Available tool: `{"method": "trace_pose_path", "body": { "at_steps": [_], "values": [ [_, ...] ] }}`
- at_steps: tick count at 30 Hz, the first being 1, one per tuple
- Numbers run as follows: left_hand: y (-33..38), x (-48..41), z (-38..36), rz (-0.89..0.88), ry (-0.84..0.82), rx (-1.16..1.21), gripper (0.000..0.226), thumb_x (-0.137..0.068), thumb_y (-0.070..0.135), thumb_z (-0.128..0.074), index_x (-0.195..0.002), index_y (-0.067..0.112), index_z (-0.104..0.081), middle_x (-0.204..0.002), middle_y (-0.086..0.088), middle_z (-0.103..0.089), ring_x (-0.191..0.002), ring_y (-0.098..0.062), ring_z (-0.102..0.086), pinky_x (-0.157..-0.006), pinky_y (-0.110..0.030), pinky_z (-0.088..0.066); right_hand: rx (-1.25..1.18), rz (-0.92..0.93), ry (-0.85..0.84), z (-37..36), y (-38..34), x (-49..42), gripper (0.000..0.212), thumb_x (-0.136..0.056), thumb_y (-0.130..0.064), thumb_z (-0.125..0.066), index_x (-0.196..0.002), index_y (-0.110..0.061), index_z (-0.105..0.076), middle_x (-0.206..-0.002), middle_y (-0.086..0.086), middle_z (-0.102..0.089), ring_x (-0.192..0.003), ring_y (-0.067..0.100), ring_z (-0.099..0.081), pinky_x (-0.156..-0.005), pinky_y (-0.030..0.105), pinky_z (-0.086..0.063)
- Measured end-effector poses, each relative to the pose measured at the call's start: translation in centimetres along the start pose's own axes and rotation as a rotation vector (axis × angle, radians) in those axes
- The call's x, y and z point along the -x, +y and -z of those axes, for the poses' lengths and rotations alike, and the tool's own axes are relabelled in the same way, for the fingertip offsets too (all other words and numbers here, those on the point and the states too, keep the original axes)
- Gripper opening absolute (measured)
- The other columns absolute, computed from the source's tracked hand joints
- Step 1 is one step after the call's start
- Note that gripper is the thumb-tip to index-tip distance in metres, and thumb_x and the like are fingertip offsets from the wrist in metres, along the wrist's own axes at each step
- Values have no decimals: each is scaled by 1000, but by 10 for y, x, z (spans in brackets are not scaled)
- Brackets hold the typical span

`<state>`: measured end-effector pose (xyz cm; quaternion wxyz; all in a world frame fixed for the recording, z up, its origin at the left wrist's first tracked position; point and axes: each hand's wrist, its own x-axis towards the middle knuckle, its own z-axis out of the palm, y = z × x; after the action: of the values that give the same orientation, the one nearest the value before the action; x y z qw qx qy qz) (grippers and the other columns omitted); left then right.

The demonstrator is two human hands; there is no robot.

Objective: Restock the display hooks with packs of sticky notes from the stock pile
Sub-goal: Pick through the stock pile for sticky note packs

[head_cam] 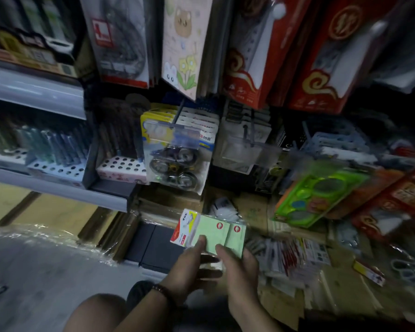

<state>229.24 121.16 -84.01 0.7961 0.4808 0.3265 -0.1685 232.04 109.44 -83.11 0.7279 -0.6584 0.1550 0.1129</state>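
Note:
Pale green sticky note packs (216, 232) with red hang holes and a white-and-red header card sit in both my hands, low in the middle of the head view. My left hand (189, 267) grips them from the left, thumb on top. My right hand (240, 264) grips them from the right, thumb on the green face. Above them, display hooks (249, 130) stick out of the wall, one carrying hanging packs behind a clear price tag holder (244, 149). A neighbouring hook (177, 116) holds yellow-and-white carded packs.
Flattened cardboard and loose packets (290, 255) cover the floor to the right. A green plastic stencil pack (316, 197) leans at the right beside red boxes (393, 200). Pen trays (58, 164) fill grey shelves at the left. Plastic-wrapped bundles (46, 236) lie at lower left.

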Motion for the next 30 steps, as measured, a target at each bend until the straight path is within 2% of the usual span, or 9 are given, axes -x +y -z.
{"method": "trace_pose_path", "body": {
  "at_steps": [4, 7, 9, 14, 16, 18, 23, 26, 30],
  "values": [
    [5, 29, -10, -195, 29, 268, 35, -111, 27, -50, -136, 9, -67, -130, -19, -75, -132, -49, -61, -115, -59, -46, 55, 77, -134, 10, -20, 33, 27, -90, 9, -72, -109, -8, -80, -101, 4, -83, -98, 20, -80, -79, 27, -62],
    [8, 60, -15, -354, 45, 322, 33, -110, 14, -50, -138, 4, -63, -130, -25, -73, -126, -49, -66, -115, -66, -44, 139, 110, -225, 18, -36, 51, 28, -86, 4, -79, -109, -12, -80, -101, 0, -83, -99, 18, -80, -87, 36, -63],
    [11, 83, -17, -440, 74, 282, 29, -109, 12, -53, -135, 7, -64, -128, -24, -74, -120, -48, -70, -106, -65, -52, 215, 138, -220, 22, -50, 59, 43, -80, 0, -86, -117, -17, -73, -103, -3, -83, -96, 14, -79, -89, 42, -63],
    [37, 142, -23, -605, 70, 155, 27, -101, 4, -66, -126, 13, -66, -118, -21, -78, -97, -36, -77, -70, -43, -64, 334, 416, -235, 23, -111, 80, 69, -70, -30, -91, -130, -41, -59, -116, -8, -69, -104, 3, -69, -90, 30, -56],
    [52, 163, -27, -671, 72, 113, 33, -94, -2, -72, -125, 10, -66, -118, -21, -78, -100, -36, -77, -76, -51, -66, 339, 488, -337, 18, -141, 89, 52, -78, -26, -88, -123, -36, -65, -112, -4, -74, -103, 10, -73, -89, 40, -61],
    [68, 181, -32, -751, 76, 95, 46, -87, -6, -78, -129, 9, -67, -121, -22, -77, -110, -39, -76, -91, -61, -62, 349, 572, -416, 13, -167, 100, 28, -88, -9, -82, -109, -23, -69, -103, 0, -80, -96, 17, -77, -88, 53, -61],
    [99, 226, -42, -759, -55, 241, 44, -96, 14, -69, -137, -1, -64, -133, -28, -71, -125, -46, -68, -110, -65, -50, 238, 681, -420, 3, -219, 130, 40, -92, -4, -79, -121, -26, -63, -99, 0, -82, -91, 19, -80, -84, 57, -62],
    [116, 252, -48, -779, -115, 264, 35, -100, 7, -61, -133, -6, -65, -131, -29, -71, -119, -43, -71, -102, -54, -58, 153, 762, -329, -3, -247, 146, 52, -88, -11, -85, -121, -34, -54, -101, 1, -80, -91, 17, -79, -81, 54, -63],
    [151, 282, -57, -924, -27, 202, 24, -105, 7, -57, -125, 3, -70, -126, -23, -75, -111, -36, -75, -88, -47, -65, 151, 931, -260, -12, -288, 160, 44, -83, -13, -89, -98, -28, -50, -80, -5, -67, -71, 18, -66, -66, 42, -55]
  ]
}}
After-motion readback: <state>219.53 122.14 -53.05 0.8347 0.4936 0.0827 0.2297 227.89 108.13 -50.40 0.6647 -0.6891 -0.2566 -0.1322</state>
